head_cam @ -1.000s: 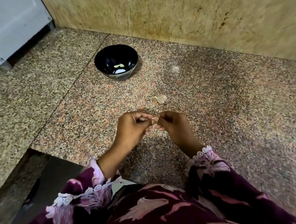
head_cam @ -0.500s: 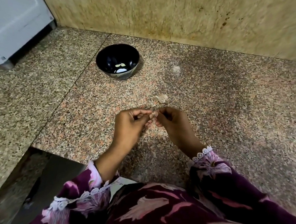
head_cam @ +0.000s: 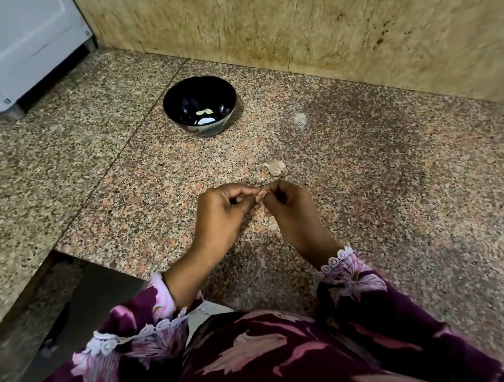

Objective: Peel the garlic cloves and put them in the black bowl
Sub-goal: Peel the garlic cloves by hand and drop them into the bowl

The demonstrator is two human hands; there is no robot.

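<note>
A white appliance (head_cam: 24, 51) stands at the far left corner of the granite countertop (head_cam: 391, 198), its base raised slightly off the stone. A seam line in the granite runs diagonally from the back wall toward the near left edge, where the countertop steps back in a cut-out. Just right of that seam, toward the back edge and near the stained beige wall (head_cam: 324, 35), sits the black bowl (head_cam: 179, 110); a couple of pale peeled cloves (head_cam: 204, 112) lie at its bottom, beside a bright white patch that may only be a reflection.

Nearer the front, about midway across the countertop, the left hand (head_cam: 221, 217) is curled, its fingertips pinching a small garlic clove (head_cam: 261, 195) raised above the stone. The right hand (head_cam: 291, 210) meets it from the other side, fingers likewise curled and pinching the same clove, so the clove is held between the two sets of fingertips; how much skin remains on it is too small to tell. Just beyond the right hand, lying on the granite and apart from both hands, is a pale garlic piece (head_cam: 275, 167) with papery skin. Both forearms emerge from purple floral sleeves (head_cam: 351, 279) trimmed in white lace.
</note>
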